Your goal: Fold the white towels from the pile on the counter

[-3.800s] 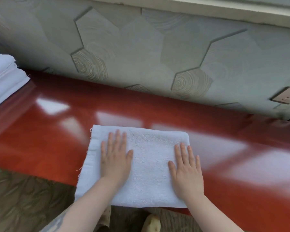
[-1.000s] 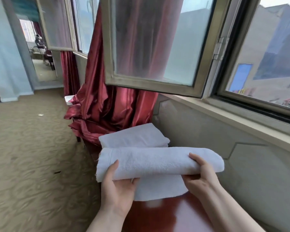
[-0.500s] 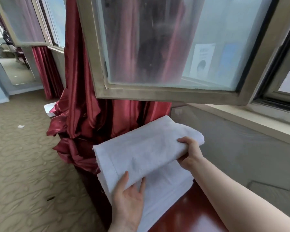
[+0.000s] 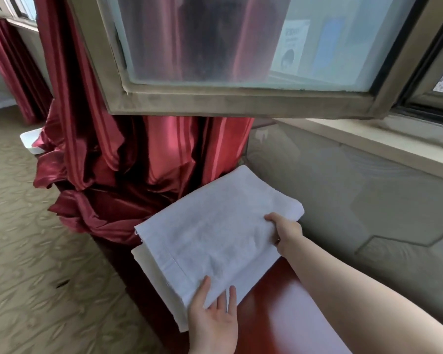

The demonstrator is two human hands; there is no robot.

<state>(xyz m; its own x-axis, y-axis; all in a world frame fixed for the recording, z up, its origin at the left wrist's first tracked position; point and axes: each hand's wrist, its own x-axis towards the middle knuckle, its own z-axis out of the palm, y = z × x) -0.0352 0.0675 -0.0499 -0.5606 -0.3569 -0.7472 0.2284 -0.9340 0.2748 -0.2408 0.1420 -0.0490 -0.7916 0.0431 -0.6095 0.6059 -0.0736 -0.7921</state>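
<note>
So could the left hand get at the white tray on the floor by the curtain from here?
Probably not: the left hand rests at the folded white towel; the white tray lies far beyond, partly behind the red satin curtain.

- Towels: two visible, top towel (image 4: 210,226) on lower towel (image 4: 151,267)
- Hands: two, left hand (image 4: 214,320), right hand (image 4: 284,231)
- Counter (image 4: 279,315): one
- Curtains (image 4: 138,149): two
- Window (image 4: 241,60): one open
</note>
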